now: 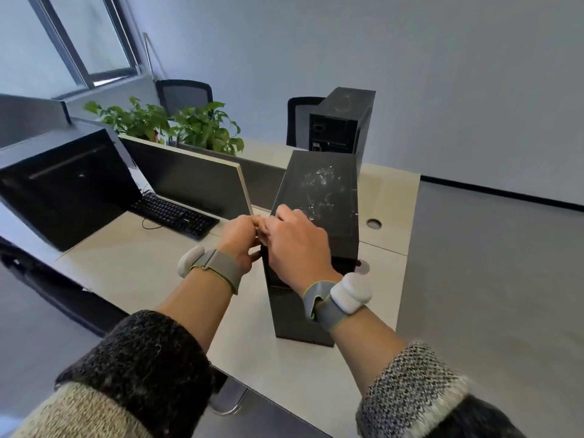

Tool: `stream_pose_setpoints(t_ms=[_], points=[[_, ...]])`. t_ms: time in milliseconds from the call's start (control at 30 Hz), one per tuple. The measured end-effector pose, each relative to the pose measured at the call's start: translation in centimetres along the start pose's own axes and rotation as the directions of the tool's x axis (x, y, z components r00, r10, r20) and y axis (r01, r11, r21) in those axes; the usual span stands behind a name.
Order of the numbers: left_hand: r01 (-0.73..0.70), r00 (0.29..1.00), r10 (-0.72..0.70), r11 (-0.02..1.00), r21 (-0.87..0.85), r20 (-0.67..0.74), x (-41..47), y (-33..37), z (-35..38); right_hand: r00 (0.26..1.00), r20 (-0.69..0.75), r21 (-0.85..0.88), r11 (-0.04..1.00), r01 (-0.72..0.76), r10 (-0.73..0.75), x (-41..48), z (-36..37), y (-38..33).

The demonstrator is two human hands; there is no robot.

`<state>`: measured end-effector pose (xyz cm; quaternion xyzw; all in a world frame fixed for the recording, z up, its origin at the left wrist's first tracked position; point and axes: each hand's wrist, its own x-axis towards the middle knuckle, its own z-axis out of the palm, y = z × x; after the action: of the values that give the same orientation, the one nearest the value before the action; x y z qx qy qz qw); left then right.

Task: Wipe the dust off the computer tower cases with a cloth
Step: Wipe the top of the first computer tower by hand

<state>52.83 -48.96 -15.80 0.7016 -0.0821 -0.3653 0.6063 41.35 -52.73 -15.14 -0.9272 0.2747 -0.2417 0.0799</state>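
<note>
Though dusty, tower [319, 197] on office desk [142, 267]

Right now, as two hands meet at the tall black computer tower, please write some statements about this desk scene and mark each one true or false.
1. The near black computer tower case has whitish dust smears on its top. True.
2. A second black tower case stands farther back. True.
3. The black keyboard lies on top of the near tower. False: it lies on the pale desk, left of the tower.
4. The left hand and right hand are far apart. False: they meet at the near tower's top left edge.
5. A cloth is spread flat over the dust smears. False: the smears are uncovered.
</note>
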Motion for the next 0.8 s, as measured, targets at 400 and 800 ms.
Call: stream_pose_setpoints(t_ms=[400, 800], points=[[-0.32, 0.925, 0.367, 0.893, 0.316, -0.101, 3.1, -2.0, 2.1, 0.922, -0.096, -0.152, 0.91, -0.385, 0.374, -5.1, -5.2, 8.6], [-0.301, 0.936, 0.342, 0.9, 0.316, -0.081, 3.0, -2.3, 1.5, 0.998, 0.043, -0.102, 0.994, -0.048, 0.052, -1.1, -3.8, 3.9]])
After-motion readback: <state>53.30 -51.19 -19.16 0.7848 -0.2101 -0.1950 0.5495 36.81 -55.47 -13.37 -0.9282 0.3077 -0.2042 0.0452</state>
